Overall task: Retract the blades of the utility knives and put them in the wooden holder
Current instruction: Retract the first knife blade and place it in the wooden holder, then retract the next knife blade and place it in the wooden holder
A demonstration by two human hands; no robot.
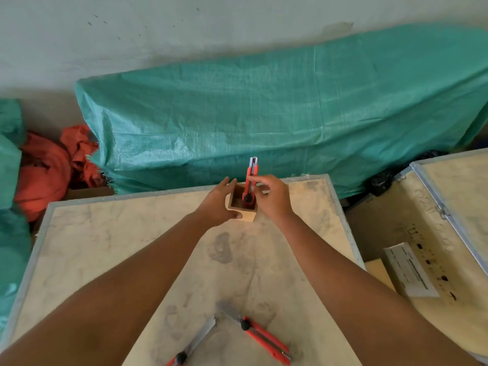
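A small square wooden holder (pixel 241 204) stands near the far edge of the plywood crate top. My left hand (pixel 220 204) wraps its left side, thumb on the front wall. My right hand (pixel 272 198) pinches a red utility knife (pixel 250 180) that stands upright with its lower end inside the holder. Two more red utility knives lie near me with their blades out: one in the middle (pixel 264 339) and one at the bottom edge (pixel 194 347), partly cut off by the frame.
The crate top (pixel 105 247) has metal-trimmed edges. Behind it lies a long bundle under green tarp (pixel 264 109), with orange cloth (pixel 52 167) at the left. A second crate (pixel 449 196) and an open gap with a white box (pixel 408 270) sit at the right.
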